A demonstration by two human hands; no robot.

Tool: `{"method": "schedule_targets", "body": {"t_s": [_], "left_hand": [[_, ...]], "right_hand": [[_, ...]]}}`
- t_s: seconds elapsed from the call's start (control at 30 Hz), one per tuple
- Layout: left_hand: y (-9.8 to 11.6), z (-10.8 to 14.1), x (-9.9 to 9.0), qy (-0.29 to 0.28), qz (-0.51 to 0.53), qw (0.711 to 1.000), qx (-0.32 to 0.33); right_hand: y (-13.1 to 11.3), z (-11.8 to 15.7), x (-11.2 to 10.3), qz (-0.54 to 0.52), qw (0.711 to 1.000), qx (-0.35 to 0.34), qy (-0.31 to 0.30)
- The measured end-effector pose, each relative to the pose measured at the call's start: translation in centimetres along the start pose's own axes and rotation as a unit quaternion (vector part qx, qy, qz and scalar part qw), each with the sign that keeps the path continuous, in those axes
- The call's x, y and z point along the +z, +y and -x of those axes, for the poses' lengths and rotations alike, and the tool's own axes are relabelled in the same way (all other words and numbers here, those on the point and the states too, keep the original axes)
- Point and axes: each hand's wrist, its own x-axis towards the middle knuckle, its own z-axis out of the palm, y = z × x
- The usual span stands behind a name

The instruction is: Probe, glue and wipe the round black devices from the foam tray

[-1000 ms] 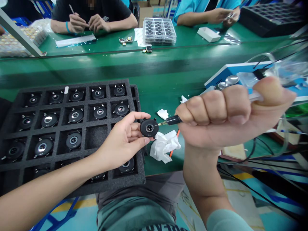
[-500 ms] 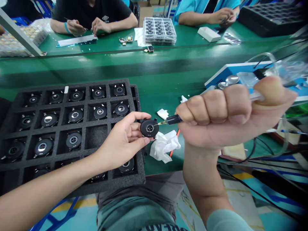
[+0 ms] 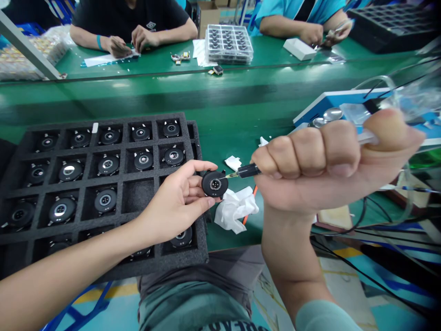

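Pinched between thumb and fingers of the left hand (image 3: 184,193), a round black smartwatch case (image 3: 208,189) is held sensor side up, by the right edge of the black foam tray (image 3: 186,263). Wrapped in a fist, the right hand (image 3: 330,165) grips a needle-tipped dispenser (image 3: 248,171), its needle over the case's back; whether they touch, I cannot tell. Similar cases (image 3: 105,201) fill many compartments, and crumpled white tissue (image 3: 236,211) lies on the green table (image 3: 223,138) nearby.
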Motion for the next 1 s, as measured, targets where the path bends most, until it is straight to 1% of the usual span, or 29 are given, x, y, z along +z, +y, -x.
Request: {"method": "schedule_targets", "body": {"t_s": [0.3, 0.6, 1.0], "left_hand": [[0.08, -0.08, 0.14, -0.003, 0.005, 1.0, 0.003], [0.22, -0.03, 0.24, -0.005, 0.006, 1.0, 0.0], [0.25, -0.05, 0.4, -0.008, 0.013, 1.0, 0.002]], "right_hand": [[0.15, -0.05, 0.03, -0.011, 1.0, -0.006, 0.002], [0.19, -0.13, 0.05, -0.007, 1.0, 0.0, -0.017], [0.32, -0.34, 0.35, 0.009, 1.0, -0.005, -0.013]]}}
